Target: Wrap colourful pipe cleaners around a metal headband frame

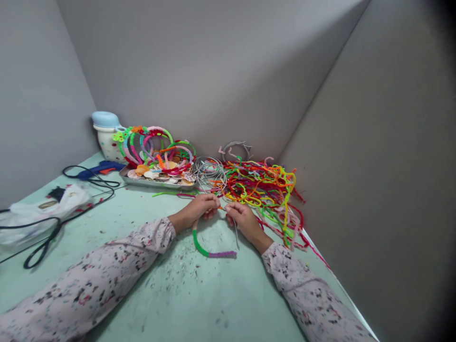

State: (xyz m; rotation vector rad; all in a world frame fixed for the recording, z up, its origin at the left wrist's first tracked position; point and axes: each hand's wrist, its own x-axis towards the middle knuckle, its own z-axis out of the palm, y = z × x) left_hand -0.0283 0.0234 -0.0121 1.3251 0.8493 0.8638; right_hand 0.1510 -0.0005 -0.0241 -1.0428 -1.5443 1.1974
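Note:
A curved wire wrapped in pink, green and purple fuzzy stem [201, 249] hangs from my left hand [204, 208], whose fingers are pinched around it. Between the two hands shows a short orange bit of the wrapping. My right hand [242, 217] pinches at the orange bit, close to the left fingertips. Below the right fingers, a bare grey wire end [237, 235] points down. Both hands are just above the pale green table [228, 299]. What lies inside the fingertips is hidden.
Behind is a metal tray [156, 184] with shells and colourful wrapped rings. Coiled grey wire [211, 173] and a heap of fuzzy stems [260, 183] lie beside it. Leftward are a spotted bottle [108, 142], blue glue gun [99, 168], black cable [76, 213] and plastic bag [21, 213].

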